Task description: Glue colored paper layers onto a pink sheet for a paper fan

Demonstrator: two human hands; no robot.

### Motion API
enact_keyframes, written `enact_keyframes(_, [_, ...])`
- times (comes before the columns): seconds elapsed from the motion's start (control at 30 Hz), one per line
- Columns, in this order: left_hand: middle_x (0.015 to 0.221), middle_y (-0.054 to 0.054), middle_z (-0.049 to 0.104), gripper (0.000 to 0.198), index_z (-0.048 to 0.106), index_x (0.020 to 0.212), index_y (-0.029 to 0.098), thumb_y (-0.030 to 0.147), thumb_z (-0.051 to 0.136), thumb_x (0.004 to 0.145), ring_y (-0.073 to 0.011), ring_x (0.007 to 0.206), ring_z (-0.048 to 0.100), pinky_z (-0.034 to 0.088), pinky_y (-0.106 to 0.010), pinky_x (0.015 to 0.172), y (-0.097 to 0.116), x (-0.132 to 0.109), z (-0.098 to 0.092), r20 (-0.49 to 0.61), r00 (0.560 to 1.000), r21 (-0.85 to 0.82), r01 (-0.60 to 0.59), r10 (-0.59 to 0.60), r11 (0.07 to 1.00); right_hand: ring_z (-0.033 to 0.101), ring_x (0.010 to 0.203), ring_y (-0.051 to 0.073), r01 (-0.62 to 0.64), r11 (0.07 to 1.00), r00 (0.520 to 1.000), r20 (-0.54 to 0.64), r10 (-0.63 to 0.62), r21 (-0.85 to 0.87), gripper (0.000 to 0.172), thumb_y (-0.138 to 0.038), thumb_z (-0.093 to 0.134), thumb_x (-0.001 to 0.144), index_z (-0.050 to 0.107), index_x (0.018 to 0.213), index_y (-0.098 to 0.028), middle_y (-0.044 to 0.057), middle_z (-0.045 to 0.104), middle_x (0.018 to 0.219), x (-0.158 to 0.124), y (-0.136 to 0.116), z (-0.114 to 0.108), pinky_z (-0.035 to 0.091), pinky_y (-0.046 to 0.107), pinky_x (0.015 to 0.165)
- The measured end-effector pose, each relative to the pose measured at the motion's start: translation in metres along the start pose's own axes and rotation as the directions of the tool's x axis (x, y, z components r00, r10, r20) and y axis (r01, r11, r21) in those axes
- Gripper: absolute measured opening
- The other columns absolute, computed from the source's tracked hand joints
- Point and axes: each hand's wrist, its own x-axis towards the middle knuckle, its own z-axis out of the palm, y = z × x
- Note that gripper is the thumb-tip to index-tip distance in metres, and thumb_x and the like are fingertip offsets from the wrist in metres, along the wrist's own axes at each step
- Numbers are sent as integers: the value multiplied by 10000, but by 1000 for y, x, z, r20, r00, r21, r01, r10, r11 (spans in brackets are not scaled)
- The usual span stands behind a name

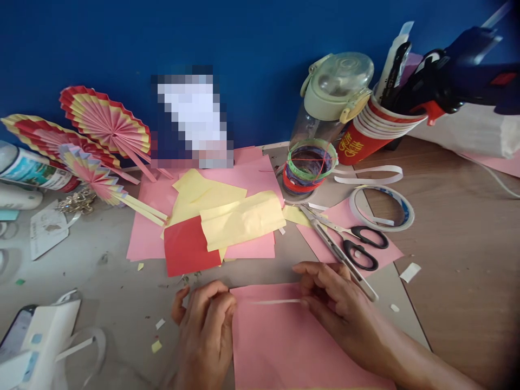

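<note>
Content of pixelated block (pixel 190 116) unreadable. Bottom edge cuts pink sheet (pixel 284 346); left edge partly behind left hand (pixel 205 330). Right edge cuts glue gun (pixel 467 76). Bottom-left, white device (pixel 36 341), perhaps tape dispenser, partly out of frame.

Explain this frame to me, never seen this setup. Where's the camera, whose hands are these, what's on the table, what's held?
There is no machine here. The single picture comes from a camera worn on a person's head, looking forward and down at their own two bare hands. The right hand pinches the end of a thin white strip that lies near the top edge of a pink sheet. The left hand sits curled at that sheet's left edge; whether it grips is unclear. Farther back on the table lie red paper, yellow paper, scissors, a tape roll, folded paper fans, a water bottle and stacked red cups holding tools.
</note>
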Motion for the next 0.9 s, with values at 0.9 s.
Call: enact_keyframes(0.9, [700,14,670,424,463,1223,208,289,588,826,-159,704,655,508,-311,696,-2,-7,11,137,842,-373,532,-522,760,560,727,193,18,999,997,-76,-20,-37,359,-137,464,849,446,1183,-266,-5,626,797,2,1,3,459,338,638])
